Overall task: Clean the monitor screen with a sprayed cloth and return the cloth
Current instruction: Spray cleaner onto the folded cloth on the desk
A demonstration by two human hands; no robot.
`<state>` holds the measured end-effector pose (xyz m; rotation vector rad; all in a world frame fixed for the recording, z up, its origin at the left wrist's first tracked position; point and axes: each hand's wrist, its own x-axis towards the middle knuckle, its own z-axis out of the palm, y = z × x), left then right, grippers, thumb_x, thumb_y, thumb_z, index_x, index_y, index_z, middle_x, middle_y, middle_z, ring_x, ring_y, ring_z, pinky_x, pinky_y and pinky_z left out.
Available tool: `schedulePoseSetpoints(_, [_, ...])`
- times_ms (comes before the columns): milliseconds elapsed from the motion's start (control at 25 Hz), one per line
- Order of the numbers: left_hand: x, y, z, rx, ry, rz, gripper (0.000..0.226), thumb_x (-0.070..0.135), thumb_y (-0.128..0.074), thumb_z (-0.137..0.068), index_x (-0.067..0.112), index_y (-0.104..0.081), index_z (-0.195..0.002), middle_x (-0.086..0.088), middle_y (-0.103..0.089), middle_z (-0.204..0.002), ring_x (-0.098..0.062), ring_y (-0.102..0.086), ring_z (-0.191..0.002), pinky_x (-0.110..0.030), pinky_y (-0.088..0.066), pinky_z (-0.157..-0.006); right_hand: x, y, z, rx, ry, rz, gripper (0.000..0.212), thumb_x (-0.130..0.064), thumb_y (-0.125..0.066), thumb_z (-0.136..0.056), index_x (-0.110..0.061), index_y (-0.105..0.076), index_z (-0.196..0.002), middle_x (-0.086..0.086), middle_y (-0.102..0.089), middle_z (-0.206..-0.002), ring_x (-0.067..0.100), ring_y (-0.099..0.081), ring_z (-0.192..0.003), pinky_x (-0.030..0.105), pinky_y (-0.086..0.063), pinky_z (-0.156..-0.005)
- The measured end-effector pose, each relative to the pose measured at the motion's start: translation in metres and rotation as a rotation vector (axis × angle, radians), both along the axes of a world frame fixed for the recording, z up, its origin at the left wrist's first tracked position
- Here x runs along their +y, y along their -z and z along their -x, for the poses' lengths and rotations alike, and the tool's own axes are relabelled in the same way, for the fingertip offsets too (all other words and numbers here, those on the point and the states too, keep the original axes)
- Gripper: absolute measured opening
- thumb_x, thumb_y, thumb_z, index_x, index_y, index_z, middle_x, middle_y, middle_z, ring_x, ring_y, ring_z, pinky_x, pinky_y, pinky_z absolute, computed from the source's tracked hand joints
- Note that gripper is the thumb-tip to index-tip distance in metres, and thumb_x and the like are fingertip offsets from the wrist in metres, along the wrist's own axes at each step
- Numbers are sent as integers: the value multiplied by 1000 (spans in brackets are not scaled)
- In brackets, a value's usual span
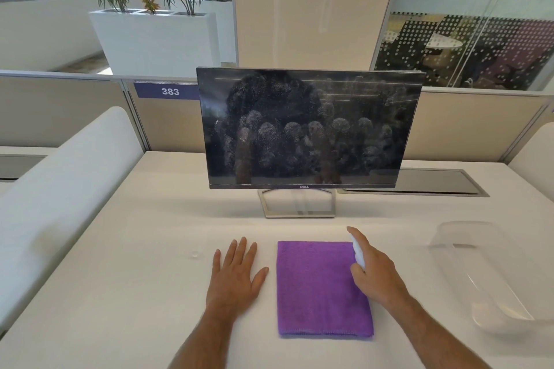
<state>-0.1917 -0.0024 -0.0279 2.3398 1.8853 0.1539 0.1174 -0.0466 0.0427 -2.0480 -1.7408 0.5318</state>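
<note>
Two hands, left hand [235, 274] spread flat beside purple cloth [322, 289], right hand [374, 274] gripping spray bottle [358, 253], clear bin [485, 272] right of it, contents indiscernible.

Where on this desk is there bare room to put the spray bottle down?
Bare desk lies left of the left hand, and in the strip between the purple cloth and the monitor stand. Between the right hand, holding the spray bottle, and the clear tray it is tighter.

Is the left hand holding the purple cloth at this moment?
No, the left hand lies flat and open on the desk, apart from the purple cloth beside it.
</note>
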Motion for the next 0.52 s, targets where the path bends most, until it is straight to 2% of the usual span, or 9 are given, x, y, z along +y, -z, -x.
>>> schedulePoseSetpoints(120, [0,0,1,-9,2,-5,72,68,-11,-97,34,-6,-160,5,2,-169,-18,6,-155,-47,9,-123,0,2,-2,-56,-43,4,71,-16,-58,-95,-37,-25,-154,-1,-62,-138,18,-66,-111,28,-52,-97])
schedulePoseSetpoints(320, [-1,-1,0,1,-1,-14,70,66,-14,-98,34,-8,-160,4,1,-169,-18,5,-156,-47,7,-123,4,10,-5,-155,-78,29,65,-20,-58,-95,-34,-29,-152,-2,-56,-146,19,-63,-119,25,-52,-98])
schedulePoseSetpoints(520, [-1,-1,0,-3,1,-13,70,66,-15,-98,34,-8,-160,4,1,-169,-19,5,-156,-47,7,-123,12,7,2,-182,-15,-21,77,-22,-59,-94,-44,-17,-155,-3,-61,-137,18,-69,-96,19,-55,-77])
